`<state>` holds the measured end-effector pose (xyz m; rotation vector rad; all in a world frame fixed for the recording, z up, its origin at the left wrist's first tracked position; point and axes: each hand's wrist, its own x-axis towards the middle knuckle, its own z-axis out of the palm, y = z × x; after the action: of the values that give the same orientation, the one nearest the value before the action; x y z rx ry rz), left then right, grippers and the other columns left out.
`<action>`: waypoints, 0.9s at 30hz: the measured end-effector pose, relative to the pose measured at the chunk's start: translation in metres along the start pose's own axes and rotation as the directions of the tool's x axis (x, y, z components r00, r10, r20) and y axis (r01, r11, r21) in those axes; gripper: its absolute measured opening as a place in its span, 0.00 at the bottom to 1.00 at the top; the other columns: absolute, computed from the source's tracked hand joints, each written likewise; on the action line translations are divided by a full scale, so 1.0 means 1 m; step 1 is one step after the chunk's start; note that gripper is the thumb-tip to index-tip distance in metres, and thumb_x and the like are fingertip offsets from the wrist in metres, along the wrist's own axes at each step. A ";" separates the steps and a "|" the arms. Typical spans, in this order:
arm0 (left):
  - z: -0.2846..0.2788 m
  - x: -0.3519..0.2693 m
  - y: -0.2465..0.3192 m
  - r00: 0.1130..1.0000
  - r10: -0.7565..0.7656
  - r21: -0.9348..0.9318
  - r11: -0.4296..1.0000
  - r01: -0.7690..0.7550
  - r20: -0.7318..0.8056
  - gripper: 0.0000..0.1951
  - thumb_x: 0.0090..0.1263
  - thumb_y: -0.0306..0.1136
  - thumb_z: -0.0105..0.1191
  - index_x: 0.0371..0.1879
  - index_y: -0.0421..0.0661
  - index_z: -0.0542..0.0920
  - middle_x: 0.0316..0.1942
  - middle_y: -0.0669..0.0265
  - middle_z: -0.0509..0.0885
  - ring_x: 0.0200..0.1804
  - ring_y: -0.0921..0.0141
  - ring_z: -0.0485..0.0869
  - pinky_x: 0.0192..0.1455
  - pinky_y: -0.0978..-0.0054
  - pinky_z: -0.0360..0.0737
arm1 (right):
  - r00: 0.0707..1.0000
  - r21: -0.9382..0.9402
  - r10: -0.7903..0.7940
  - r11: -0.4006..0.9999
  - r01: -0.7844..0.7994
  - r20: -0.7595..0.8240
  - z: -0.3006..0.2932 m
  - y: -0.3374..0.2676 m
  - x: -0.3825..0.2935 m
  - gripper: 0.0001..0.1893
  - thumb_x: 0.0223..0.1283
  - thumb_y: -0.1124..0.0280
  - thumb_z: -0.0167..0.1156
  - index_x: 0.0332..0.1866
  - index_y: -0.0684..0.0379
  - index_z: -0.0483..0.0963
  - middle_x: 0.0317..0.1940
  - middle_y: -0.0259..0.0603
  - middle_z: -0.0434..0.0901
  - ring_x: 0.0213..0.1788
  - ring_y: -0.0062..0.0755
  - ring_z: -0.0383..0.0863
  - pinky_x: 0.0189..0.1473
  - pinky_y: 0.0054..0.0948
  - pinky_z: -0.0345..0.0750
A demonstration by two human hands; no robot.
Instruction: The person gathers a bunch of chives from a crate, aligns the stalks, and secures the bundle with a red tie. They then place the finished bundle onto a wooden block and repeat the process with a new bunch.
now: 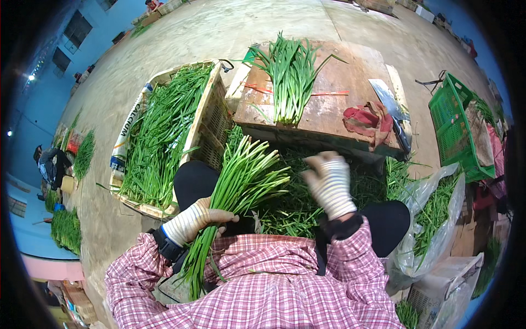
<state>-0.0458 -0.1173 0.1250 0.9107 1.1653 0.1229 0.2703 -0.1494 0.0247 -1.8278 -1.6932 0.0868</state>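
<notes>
My left hand (pixel 201 218), in a striped glove with bare fingertips, is closed around a bunch of green leafy stalks, perhaps garlic chives (pixel 242 177), pale cut ends up and leaves hanging over my lap. My right hand (pixel 328 181), gloved alike and blurred, is raised to the right of the stalk ends; nothing shows in it. Ahead, a second bunch (pixel 294 82) lies across a red tie (pixel 328 93) on a worn wooden board (pixel 254 111). A red cloth (pixel 367 121) and a cleaver (pixel 388 100) lie at the board's right side.
A plastic crate (pixel 209 98) packed with greens stands at left. Loose leaves (pixel 287 214) cover the floor between my knees. At right are a clear bag (pixel 444 205) of greens and a green crate (pixel 452 123). A person (pixel 53 164) is at the far left.
</notes>
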 end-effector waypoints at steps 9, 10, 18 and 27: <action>0.006 0.006 0.000 0.997 0.059 0.052 0.997 -0.062 0.048 0.18 0.65 0.30 0.64 0.54 0.42 0.81 0.42 0.66 0.88 0.35 0.78 0.82 0.37 0.82 0.78 | 0.973 -0.117 -0.149 0.978 0.171 0.175 0.022 -0.014 0.000 0.05 0.50 0.70 0.67 0.34 0.53 0.81 0.43 0.39 0.83 0.46 0.44 0.81 0.48 0.47 0.74; 0.003 0.007 0.000 0.998 0.033 0.046 0.998 -0.035 0.044 0.18 0.66 0.30 0.64 0.53 0.42 0.80 0.41 0.66 0.88 0.33 0.78 0.81 0.34 0.82 0.78 | 0.979 -0.341 -0.064 0.931 0.129 0.195 0.019 -0.002 -0.001 0.05 0.53 0.70 0.63 0.35 0.52 0.82 0.43 0.39 0.83 0.46 0.43 0.81 0.47 0.46 0.73; 0.013 0.018 -0.001 0.993 0.108 0.069 0.991 -0.111 0.041 0.19 0.66 0.31 0.66 0.55 0.45 0.80 0.39 0.71 0.86 0.30 0.80 0.80 0.32 0.82 0.77 | 0.990 0.595 -0.138 0.798 0.097 0.024 0.019 -0.072 -0.015 0.12 0.51 0.66 0.72 0.40 0.58 0.83 0.34 0.46 0.82 0.37 0.49 0.82 0.40 0.43 0.77; 0.008 0.007 0.007 0.998 0.055 0.073 0.996 -0.057 0.030 0.20 0.67 0.32 0.64 0.57 0.43 0.78 0.43 0.67 0.87 0.30 0.80 0.80 0.30 0.84 0.79 | 0.958 0.523 0.285 0.818 -0.238 -0.010 0.001 -0.006 -0.008 0.07 0.57 0.64 0.68 0.34 0.55 0.83 0.30 0.44 0.84 0.36 0.43 0.86 0.43 0.42 0.78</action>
<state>-0.0340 -0.1135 0.1248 1.0082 1.1249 0.1130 0.2628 -0.1561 0.0239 -1.6017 -1.1900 0.5230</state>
